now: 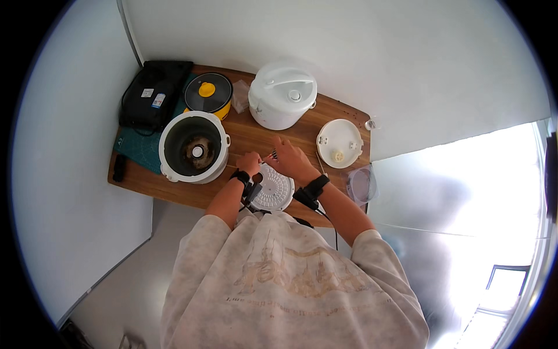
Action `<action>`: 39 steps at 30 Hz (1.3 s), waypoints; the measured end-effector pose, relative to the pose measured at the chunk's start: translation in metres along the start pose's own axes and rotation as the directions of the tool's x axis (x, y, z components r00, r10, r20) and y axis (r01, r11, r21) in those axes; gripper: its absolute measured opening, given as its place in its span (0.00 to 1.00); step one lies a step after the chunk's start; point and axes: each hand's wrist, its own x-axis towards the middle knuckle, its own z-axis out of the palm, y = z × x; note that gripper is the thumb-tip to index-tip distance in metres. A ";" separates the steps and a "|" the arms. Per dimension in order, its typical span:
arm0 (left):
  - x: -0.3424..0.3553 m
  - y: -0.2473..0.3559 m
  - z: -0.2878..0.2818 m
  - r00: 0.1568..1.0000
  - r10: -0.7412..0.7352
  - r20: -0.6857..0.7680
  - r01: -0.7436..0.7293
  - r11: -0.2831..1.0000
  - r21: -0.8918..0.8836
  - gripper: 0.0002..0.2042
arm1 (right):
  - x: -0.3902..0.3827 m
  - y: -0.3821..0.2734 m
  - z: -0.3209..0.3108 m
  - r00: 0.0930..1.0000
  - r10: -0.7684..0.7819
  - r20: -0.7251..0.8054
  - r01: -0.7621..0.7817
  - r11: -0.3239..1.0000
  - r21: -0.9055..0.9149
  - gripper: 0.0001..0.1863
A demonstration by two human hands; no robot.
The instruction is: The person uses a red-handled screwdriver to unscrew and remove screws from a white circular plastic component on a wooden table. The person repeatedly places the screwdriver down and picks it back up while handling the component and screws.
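My left hand and my right hand meet at the middle of the wooden table, above a round white vented plate. The right hand is closed around a slim red-and-black thing, mostly hidden by the fingers; its kind is not clear. Close to its left end, the left hand's fingers are pinched together, and what they hold is too small to make out. Left of my hands stands an open white rice cooker body with a dark inside and a white centre knob.
Behind stand a lidded white rice cooker and a yellow pot with a glass lid. A black appliance rests at the back left on a green mat. On the right are a white round cover and a clear container. Walls border the table.
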 end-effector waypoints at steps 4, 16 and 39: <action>-0.003 0.008 -0.003 1.000 -0.012 -0.003 0.012 1.000 -0.001 0.08 | 0.006 0.018 0.014 0.994 0.007 0.113 0.006 0.993 -0.115 0.23; -0.002 0.005 -0.003 1.000 -0.017 0.014 0.016 1.000 0.016 0.08 | 0.003 -0.008 -0.012 0.997 0.006 0.074 0.000 0.996 -0.088 0.21; -0.002 0.006 -0.002 1.000 -0.002 0.020 0.002 1.000 0.025 0.07 | 0.007 0.024 0.021 0.990 -0.007 0.138 0.027 0.989 -0.148 0.16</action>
